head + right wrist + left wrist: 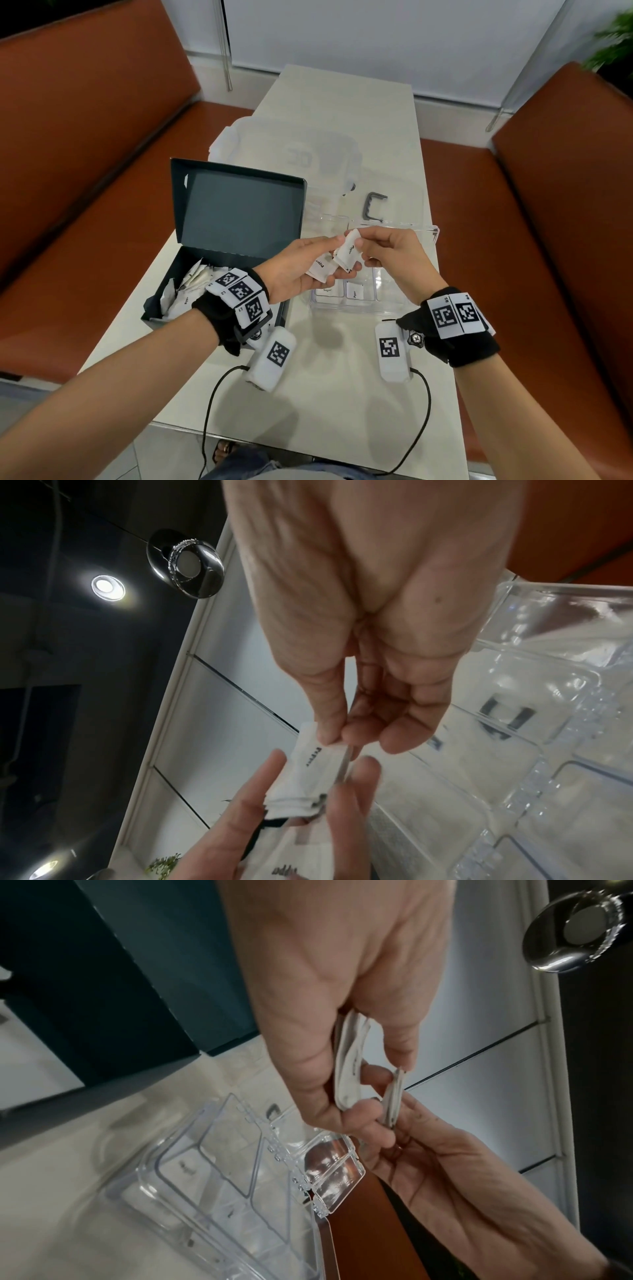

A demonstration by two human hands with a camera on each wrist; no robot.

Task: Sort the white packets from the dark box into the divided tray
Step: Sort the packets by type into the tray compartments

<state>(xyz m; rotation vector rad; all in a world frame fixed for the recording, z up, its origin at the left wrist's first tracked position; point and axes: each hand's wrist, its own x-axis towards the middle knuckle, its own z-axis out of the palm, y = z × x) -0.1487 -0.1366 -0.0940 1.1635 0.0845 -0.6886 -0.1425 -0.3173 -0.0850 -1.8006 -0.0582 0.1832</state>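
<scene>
1. A person sits at a pale table between two rust-brown bench seats, with both bare hands raised over the middle of it.
2. The left hand lies palm up, its fingers curled round a small stack of white packets; one reads "Pepper".
3. The right hand pinches the upper end of one white packet between thumb and forefinger. That packet's lower end touches the fingers of the left hand.
4. Both hands are just above the clear divided tray, which stands on the table in front of the person.
5. In the tray's near row, a packet marked "Sugar" lies in one compartment and a packet marked "Pepper" in the next one to its right.
6. The dark box stands just left of the tray with its lid upright; more white packets lie heaped inside it.
7. A clear plastic lid and a small grey clip lie farther back on the table.
</scene>
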